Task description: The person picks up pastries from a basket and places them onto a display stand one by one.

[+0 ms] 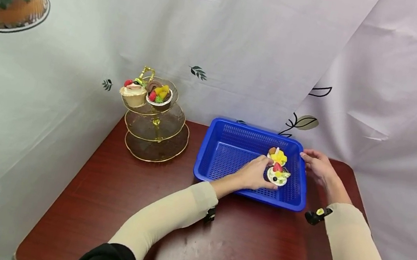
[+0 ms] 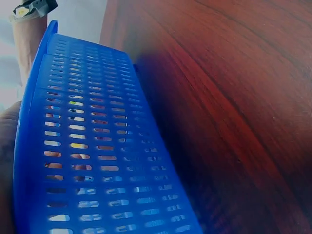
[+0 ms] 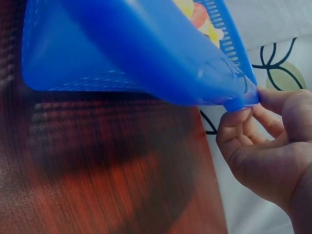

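Inside a blue plastic basket point(image 1: 201, 158) with slotted walls, two toy cupcakes stand at the right end. My left hand point(image 1: 253, 174) reaches over the front rim and grips the nearer cupcake point(image 1: 278, 176), white-topped with a strawberry, between thumb and fingers. Just behind it is the other cupcake point(image 1: 278, 156), topped with yellow fruit. My right hand point(image 1: 318, 167) pinches the basket's right rim; in the right wrist view its thumb and fingers point(image 3: 234, 124) meet at the rim corner. The left wrist view shows mostly the basket's slotted wall point(image 2: 97, 126), with the cupcakes' colours showing through.
A three-tier stand point(image 1: 153, 158) with gold rims is at the table's back left. Its top tier bears a cream cupcake point(image 1: 134, 95) and a chocolate fruit cupcake point(image 1: 160, 95). A white printed curtain point(image 1: 242, 63) hangs behind the dark red table point(image 1: 216, 246).
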A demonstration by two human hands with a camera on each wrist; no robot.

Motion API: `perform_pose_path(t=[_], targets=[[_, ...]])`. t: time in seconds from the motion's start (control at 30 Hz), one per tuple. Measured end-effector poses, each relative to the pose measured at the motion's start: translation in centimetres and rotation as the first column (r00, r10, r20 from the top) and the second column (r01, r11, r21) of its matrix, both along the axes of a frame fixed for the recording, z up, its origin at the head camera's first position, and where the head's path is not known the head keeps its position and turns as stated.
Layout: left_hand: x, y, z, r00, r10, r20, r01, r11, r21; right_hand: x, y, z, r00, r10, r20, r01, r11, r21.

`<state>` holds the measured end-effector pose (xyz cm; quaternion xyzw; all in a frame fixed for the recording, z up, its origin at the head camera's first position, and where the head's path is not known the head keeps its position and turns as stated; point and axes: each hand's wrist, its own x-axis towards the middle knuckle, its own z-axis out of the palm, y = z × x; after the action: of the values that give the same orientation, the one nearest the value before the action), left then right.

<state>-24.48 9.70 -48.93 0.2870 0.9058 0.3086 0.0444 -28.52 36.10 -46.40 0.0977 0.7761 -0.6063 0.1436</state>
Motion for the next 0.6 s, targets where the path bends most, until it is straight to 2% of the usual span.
perform_pose_path(t=[0.2, 0.33, 0.6], targets=[[-0.25, 0.68, 0.31, 1.0, 0.008, 0.002, -0.007, 1.0, -0.019, 0.21, 0.12, -0.24, 1.0, -0.008, -0.023, 0.009, 0.999, 0.034], [-0.46, 0.88, 0.33, 1.0, 0.003, 0.017, -0.002, 0.999, -0.037, 0.2, -0.02, -0.34, 1.0, -0.012, -0.027, 0.012, 1.0, 0.012], [-0.63, 0.92, -0.63, 0.998, 0.042, 0.044, -0.04, 0.997, -0.06, 0.2, -0.2, -0.36, 0.999, -0.023, -0.025, 0.023, 0.999, 0.034]])
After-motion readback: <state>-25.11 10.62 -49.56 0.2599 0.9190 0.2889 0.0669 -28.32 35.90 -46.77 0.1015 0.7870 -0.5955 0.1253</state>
